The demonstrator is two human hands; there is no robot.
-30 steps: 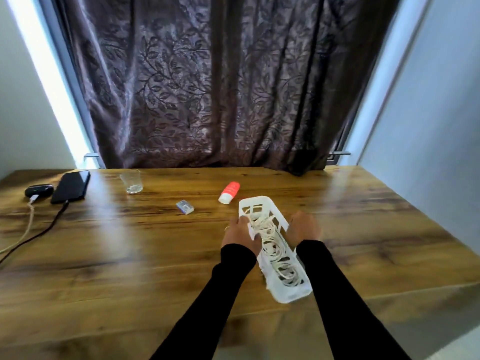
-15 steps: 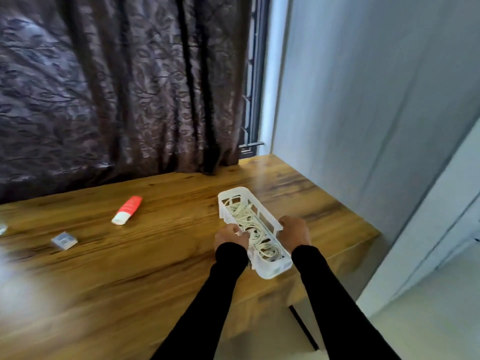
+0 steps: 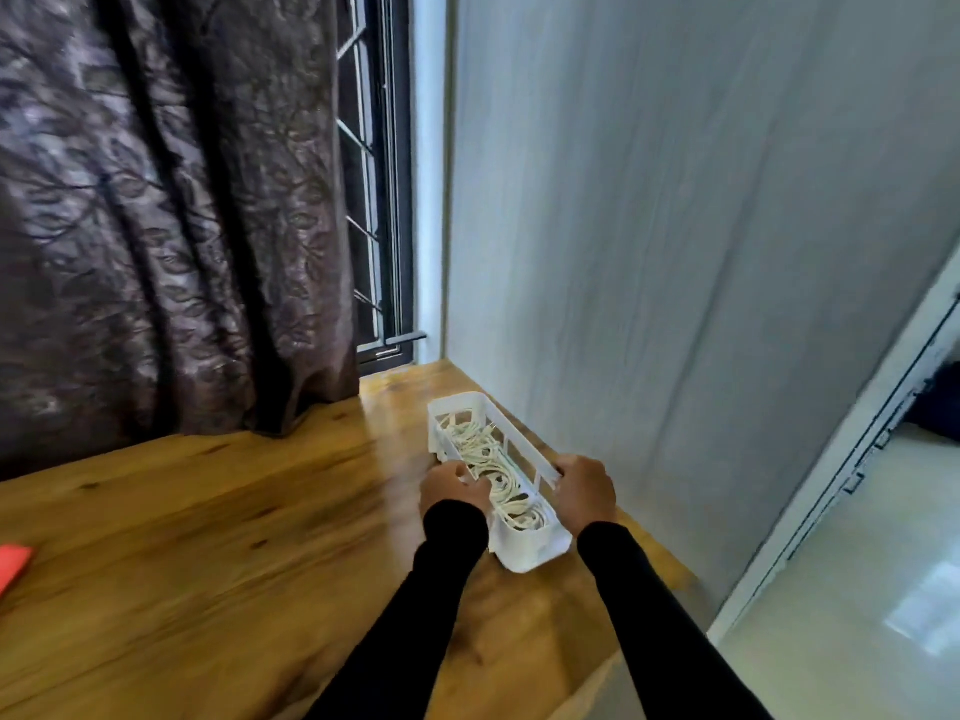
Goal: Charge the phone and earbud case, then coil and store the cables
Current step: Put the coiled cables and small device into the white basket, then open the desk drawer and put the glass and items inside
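Both the left hand [image 3: 451, 488] and the right hand [image 3: 584, 488] curl tight round the white basket [image 3: 530, 550] of coiled cables [image 3: 493, 459] at the table's [image 3: 208, 537] four o'clock corner; a hard push might tip it off the edge.

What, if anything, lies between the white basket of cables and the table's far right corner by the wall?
Nothing visible. The left hand and right hand grip the white basket of coiled cables; the bare wooden table runs on to the wall.
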